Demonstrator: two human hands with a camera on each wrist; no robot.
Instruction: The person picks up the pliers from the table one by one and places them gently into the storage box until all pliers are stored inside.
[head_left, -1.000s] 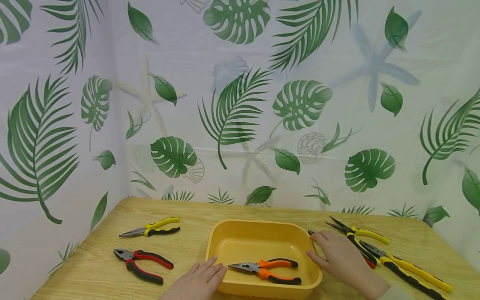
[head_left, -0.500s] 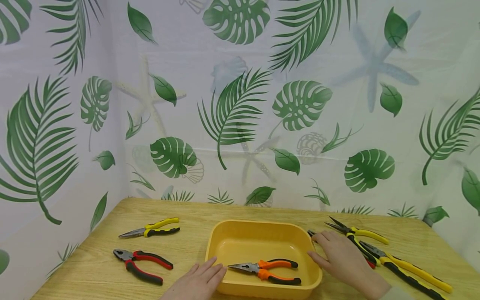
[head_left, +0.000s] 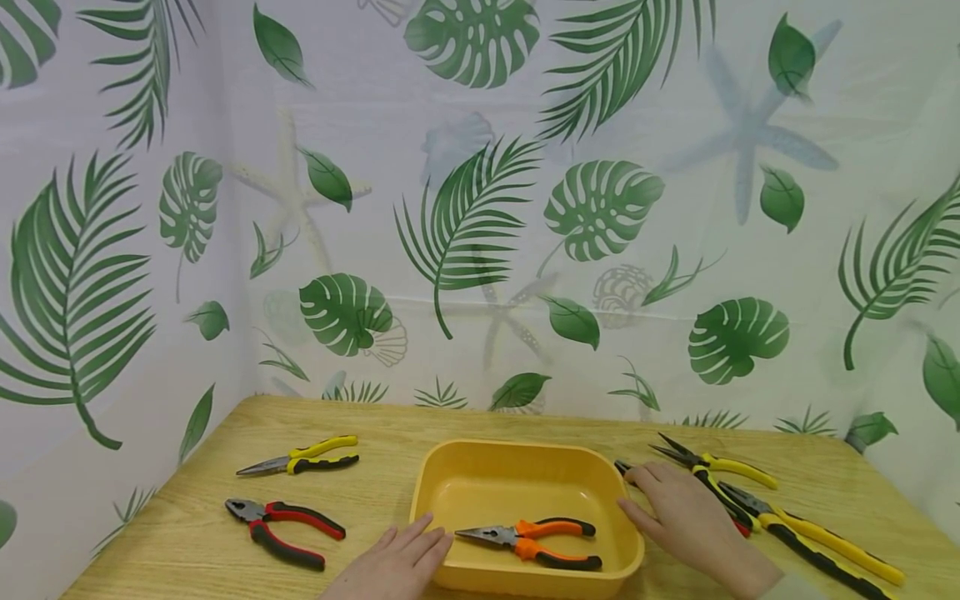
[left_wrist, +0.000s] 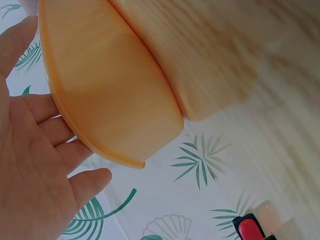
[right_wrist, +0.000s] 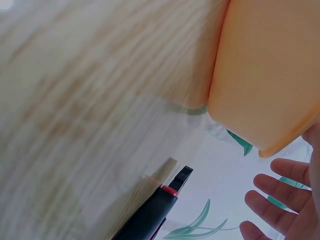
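A yellow plastic tub (head_left: 517,450) stands at the front middle of the table, and orange-and-black long-nose pliers (head_left: 525,542) lie inside it. My left hand (head_left: 393,560) rests at the tub's front left corner; in the left wrist view its fairly straight fingers (left_wrist: 60,131) touch the rim. At the right side is my right hand (head_left: 686,517), thumb close by the rim and fingers loosely extended, holding nothing. Beneath that hand lie pliers, mostly hidden in the head view; the right wrist view shows their black body with red trim (right_wrist: 155,207).
Left on the table lie yellow-and-black long-nose pliers (head_left: 303,456) and red-and-black combination pliers (head_left: 285,532). To the right are another yellow-and-black long-nose pair (head_left: 738,471) and a larger yellow-handled pair (head_left: 832,542). A leaf-printed cloth (head_left: 480,250) hangs behind the table (head_left: 382,425).
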